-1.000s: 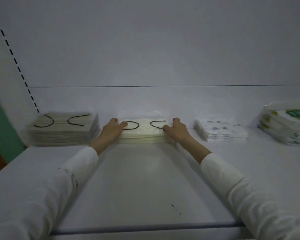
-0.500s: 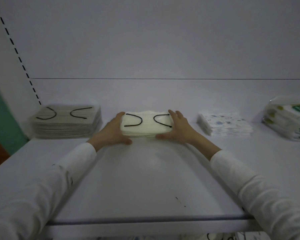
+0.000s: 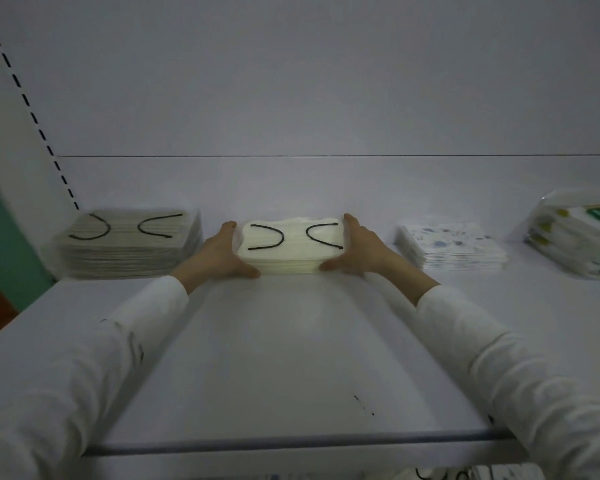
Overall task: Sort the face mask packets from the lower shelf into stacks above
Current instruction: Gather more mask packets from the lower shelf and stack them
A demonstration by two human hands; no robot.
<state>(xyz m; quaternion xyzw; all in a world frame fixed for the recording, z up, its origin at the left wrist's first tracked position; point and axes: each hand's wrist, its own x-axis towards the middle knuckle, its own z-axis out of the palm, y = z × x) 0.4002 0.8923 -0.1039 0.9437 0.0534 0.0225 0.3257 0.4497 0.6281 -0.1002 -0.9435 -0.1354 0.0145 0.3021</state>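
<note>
**Cream stack squared between both hands**

The cream mask stack (image 3: 291,245) is pressed from both sides on the upper shelf (image 3: 291,358) by the left hand (image 3: 222,252) and right hand (image 3: 359,249), fingers closed against its ends. If squeezed unevenly, the slippery packets could be buckled or fanned toward the grey stack (image 3: 129,242).

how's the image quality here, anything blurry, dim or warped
Head view: dim, flat light with a bluish cast; the cream mask stack between the left hand and right hand is fairly sharp, the grey stack at left looks smeared, and the wide lens bows the shelf edges and sleeves.
</note>
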